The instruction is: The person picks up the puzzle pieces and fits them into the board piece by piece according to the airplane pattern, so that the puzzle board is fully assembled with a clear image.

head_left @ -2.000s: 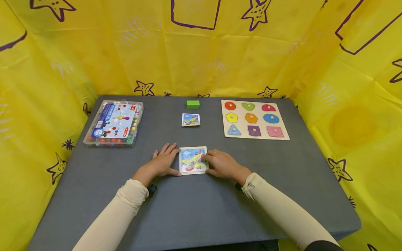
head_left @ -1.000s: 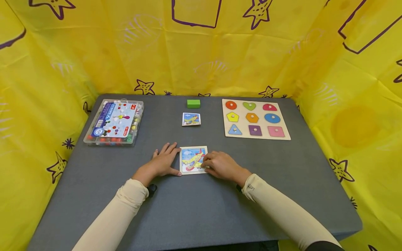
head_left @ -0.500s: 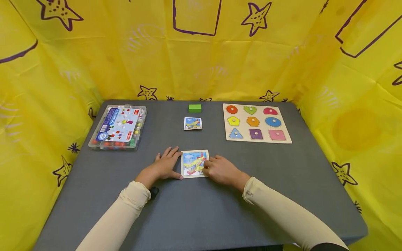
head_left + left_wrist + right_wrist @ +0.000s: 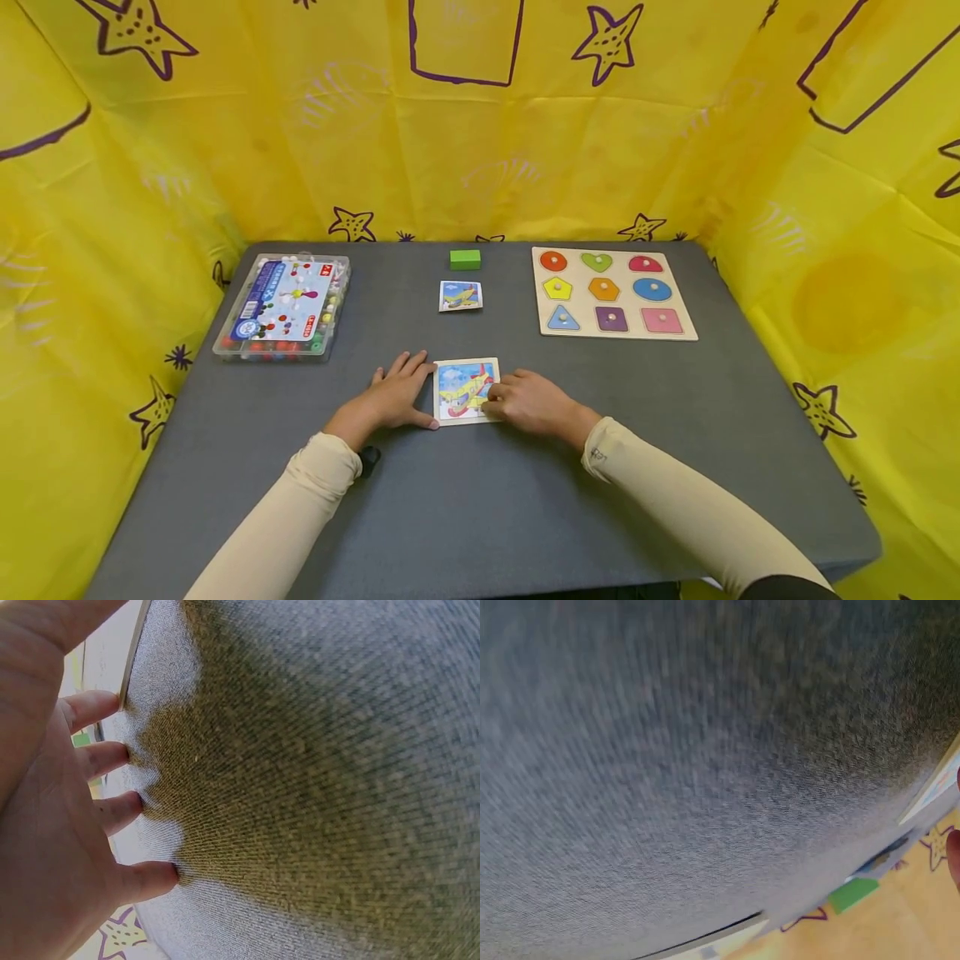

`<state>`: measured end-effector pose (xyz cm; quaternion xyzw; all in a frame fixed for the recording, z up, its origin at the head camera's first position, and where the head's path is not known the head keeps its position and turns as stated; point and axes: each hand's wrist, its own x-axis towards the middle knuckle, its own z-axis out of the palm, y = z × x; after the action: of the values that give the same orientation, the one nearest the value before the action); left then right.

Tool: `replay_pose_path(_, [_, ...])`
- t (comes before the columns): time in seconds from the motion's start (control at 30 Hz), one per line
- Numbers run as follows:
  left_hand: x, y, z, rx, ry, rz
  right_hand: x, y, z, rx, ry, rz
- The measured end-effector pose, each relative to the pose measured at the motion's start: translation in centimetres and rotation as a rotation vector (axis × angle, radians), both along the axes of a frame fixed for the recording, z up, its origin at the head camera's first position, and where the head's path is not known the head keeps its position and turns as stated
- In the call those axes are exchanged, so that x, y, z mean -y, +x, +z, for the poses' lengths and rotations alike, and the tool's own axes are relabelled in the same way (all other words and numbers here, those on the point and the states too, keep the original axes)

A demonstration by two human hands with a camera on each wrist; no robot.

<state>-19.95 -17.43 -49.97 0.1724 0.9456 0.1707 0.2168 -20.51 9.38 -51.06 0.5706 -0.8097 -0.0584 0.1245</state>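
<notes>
A small square jigsaw puzzle (image 4: 459,385) in a pale wooden frame lies on the grey table, showing a yellow and red airplane on blue sky. My left hand (image 4: 390,400) lies along its left side with fingers spread, thumb and index finger against the frame. The left wrist view shows those spread fingers (image 4: 120,811) with their tips down on the cloth. At the puzzle's lower right, my right hand (image 4: 534,407) has curled fingers and pinches a puzzle piece, mostly hidden under the fingertips. Only slivers of that hand's fingers (image 4: 955,855) enter the right wrist view.
Beyond the puzzle lie a small airplane picture card (image 4: 460,296) and a green block (image 4: 465,260). A clear plastic case (image 4: 281,308) of coloured balls sits back left, a wooden shape board (image 4: 633,323) with knobbed pieces back right. Yellow cloth (image 4: 480,167) surrounds the table (image 4: 420,517).
My right fingers have shifted a little down along the puzzle's right side and curled tighter. The left hand stays against the frame. The whole head view has moved slightly.
</notes>
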Motion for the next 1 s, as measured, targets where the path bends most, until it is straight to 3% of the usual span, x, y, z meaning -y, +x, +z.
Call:
replay_pose_path(0.2, [0.2,0.1,0.2,-0.013,0.002,-0.003,-0.3,0.2,-0.2,0.029,-0.013,-0.003])
replay_pose_path(0.4, [0.4,0.2,0.7,-0.032,0.009,-0.003,-0.3,0.2,0.3,0.005,0.044,0.022])
replay_pose_path(0.63, [0.6,0.6,1.0,-0.020,0.011,0.001,-0.1,0.4,0.4,0.140,0.034,-0.003])
replay_pose_path(0.83, [0.7,0.8,0.4,-0.019,0.005,0.003,0.0,0.9,0.1,0.161,0.039,-0.038])
replay_pose_path(1.0, [0.6,2.1,-1.0,0.022,-0.007,0.000,0.1,2.6,-1.2,0.222,0.047,-0.062])
